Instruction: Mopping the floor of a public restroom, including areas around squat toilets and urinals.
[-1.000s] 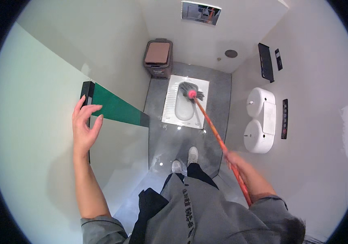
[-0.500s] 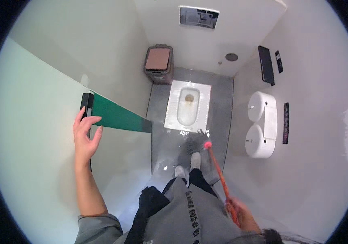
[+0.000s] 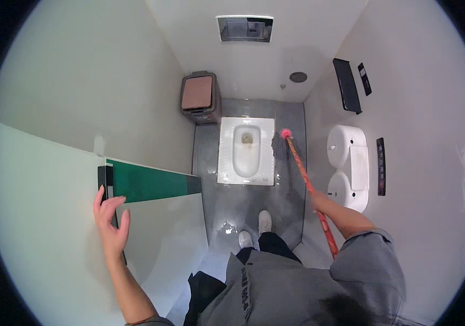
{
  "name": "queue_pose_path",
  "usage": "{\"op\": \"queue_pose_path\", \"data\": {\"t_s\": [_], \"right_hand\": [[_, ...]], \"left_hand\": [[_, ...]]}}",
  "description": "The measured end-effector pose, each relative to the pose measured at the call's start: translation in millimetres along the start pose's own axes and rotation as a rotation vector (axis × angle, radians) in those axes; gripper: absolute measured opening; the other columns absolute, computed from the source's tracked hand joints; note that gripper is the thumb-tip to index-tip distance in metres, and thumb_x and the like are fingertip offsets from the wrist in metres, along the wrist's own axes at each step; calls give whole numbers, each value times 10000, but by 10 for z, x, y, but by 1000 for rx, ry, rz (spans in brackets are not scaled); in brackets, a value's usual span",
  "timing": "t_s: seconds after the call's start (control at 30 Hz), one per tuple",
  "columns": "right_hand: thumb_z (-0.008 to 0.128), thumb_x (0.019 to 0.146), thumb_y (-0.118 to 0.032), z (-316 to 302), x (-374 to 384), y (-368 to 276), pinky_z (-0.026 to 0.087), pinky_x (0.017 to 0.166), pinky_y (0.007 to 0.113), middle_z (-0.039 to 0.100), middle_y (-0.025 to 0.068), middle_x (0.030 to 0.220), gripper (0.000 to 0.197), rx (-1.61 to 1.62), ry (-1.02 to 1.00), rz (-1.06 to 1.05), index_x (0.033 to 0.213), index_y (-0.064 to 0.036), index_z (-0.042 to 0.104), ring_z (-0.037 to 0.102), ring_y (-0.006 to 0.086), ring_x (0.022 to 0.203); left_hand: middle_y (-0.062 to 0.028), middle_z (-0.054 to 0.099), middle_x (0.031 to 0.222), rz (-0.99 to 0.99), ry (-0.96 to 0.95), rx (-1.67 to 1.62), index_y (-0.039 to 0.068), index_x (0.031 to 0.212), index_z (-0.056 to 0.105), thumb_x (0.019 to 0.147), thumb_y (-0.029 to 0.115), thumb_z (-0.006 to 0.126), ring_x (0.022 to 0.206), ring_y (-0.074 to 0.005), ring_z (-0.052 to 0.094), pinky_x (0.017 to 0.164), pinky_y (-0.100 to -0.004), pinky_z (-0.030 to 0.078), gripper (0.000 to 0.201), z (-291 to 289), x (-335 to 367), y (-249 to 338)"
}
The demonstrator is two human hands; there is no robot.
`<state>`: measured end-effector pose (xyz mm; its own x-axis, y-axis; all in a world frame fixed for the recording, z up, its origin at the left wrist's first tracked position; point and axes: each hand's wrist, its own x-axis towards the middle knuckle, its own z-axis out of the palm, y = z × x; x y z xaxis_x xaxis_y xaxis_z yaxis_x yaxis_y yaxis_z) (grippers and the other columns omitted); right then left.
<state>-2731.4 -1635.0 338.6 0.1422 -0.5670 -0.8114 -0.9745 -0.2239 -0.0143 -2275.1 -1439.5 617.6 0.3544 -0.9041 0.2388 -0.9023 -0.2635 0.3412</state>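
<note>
My right hand [image 3: 319, 203] is closed round the orange-red handle of a mop [image 3: 299, 159]. A pink collar joins the handle to dark grey strands, which lie on the wet floor against the right side of the white squat toilet [image 3: 224, 157]. At the left, my left hand [image 3: 112, 220] rests by the black door handle [image 3: 105, 179]. Its fingertips touch the door there, and the thumb stands apart from the fingers. The door [image 3: 42, 217] is swung inward, with a green panel [image 3: 148, 181] showing beyond its edge.
A lidded bin [image 3: 197, 93] stands in the far left corner. Along the right wall are a white double paper dispenser [image 3: 358, 168] and a black shelf [image 3: 346, 86]. The grey floor [image 3: 249, 204] shines with water between my white shoes [image 3: 265, 220] and the toilet.
The mop has gone from in front of the toilet to its right side, farther from me. My right arm has reached forward with it. My left hand still rests at the door handle.
</note>
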Motion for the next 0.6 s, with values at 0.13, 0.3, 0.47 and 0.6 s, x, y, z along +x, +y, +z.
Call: {"op": "queue_pose_path", "data": {"t_s": [0.13,0.3,0.47,0.6], "right_hand": [[619,610,-97,-371,-172,-483,467,753,357,609,176,882,259,-200,-77,-141,850,1,630,590,292,860],[604,640,-138,-180,-101,-431,479,699,366,614,186,810,241,91,4,-49,819,23,619,610,283,790],[590,677,-230,-294,-360,-170,481,643,378,610,179,709,271,313,-140,-80,772,23,607,616,291,685],[594,685,-303,-301,-692,-119,478,629,379,606,160,671,330,353,-61,-147,723,24,586,610,289,637]], "left_hand": [[-70,578,927,-30,9,-17,58,873,589,658,19,547,1176,-304,340,952,-407,280,223,5,-31,29],[-79,573,927,-36,1,-9,47,868,585,678,24,538,1184,-299,334,955,-402,275,197,-15,4,74],[-85,567,929,-17,-4,18,39,858,582,699,37,531,1190,-299,325,958,-400,268,167,-23,-8,17],[-77,580,906,-9,22,-6,51,848,587,663,3,536,1163,-315,355,963,-412,275,198,-16,14,-16]]}}
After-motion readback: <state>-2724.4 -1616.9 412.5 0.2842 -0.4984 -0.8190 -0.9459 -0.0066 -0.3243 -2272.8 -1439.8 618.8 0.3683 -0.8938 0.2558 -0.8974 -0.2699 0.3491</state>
